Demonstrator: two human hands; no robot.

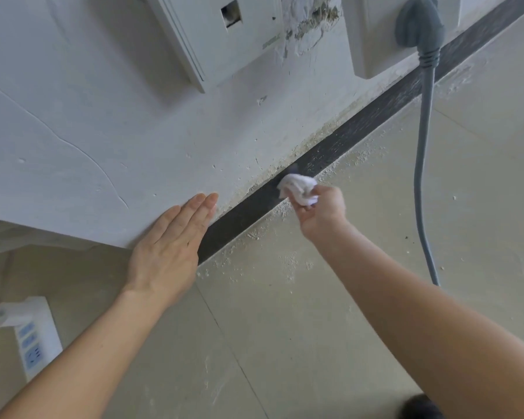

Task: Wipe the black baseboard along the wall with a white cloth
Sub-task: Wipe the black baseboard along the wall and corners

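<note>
Wiping in progress, judged from contact: right hand (319, 211) pinches a crumpled white cloth (298, 189) in curled fingers and thumb and presses the wad against the black baseboard (242, 219), about midway along the visible run, at its lower edge by the floor (375, 237). Left hand (170, 246) lies flat on the wall (118, 131), fingers straight and together, just above the baseboard's near end; it holds nothing and reads as a brace. The 2 hands are apart, a stretch of baseboard between them.

Cloth: small, soft, very light, no stiffness; it takes whatever shape the fingers give it. Best held bunched, as here, with a pad of fabric past the fingertips so fabric, not skin, meets the surface. A loose tail could drag through the plaster grit (254, 235) along the floor joint and smear it back.

Baseboard: fixed, rigid, flat; should bear firm pressure. Pale dust speckles it beyond the cloth, toward the grey cable (422, 146) that hangs from a plug (419, 22) across the band. Darker between the hands; probably done, not certain.

Risk: cable crosses the path, so the stroke must pass under or around it. White power strip (35, 337) lies on the floor at lower left, well apart.
</note>
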